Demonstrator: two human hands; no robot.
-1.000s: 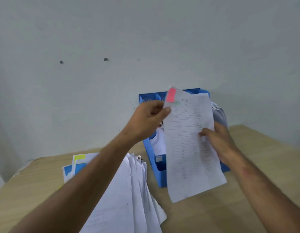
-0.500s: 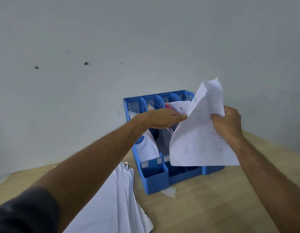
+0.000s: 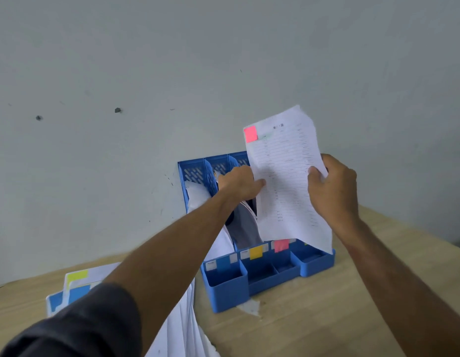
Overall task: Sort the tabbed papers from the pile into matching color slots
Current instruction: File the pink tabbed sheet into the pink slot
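My right hand (image 3: 332, 188) grips a printed white sheet (image 3: 285, 176) by its right edge and holds it upright above the blue file organizer (image 3: 223, 287). A pink tab (image 3: 250, 134) sticks to the sheet's top left corner. My left hand (image 3: 239, 185) reaches into the organizer behind the sheet's left edge, thumb touching the sheet, fingers among papers filed there; what they hold is hidden. Slot labels on the organizer's front show a yellow tab (image 3: 256, 252) and a pink tab (image 3: 281, 245). The paper pile (image 3: 182, 331) lies at lower left under my left arm.
The organizer stands against a grey wall (image 3: 223, 60) on a wooden table (image 3: 314, 318). Sheets with a yellow-green tab (image 3: 77, 275) and blue tabs (image 3: 78, 292) stick out at the pile's left. A small paper scrap (image 3: 249, 306) lies in front of the organizer.
The sheet was bent and turned over half a second ago; it now stands upright with the pink tab showing at top left. My left hand moved deeper into the organizer slots.
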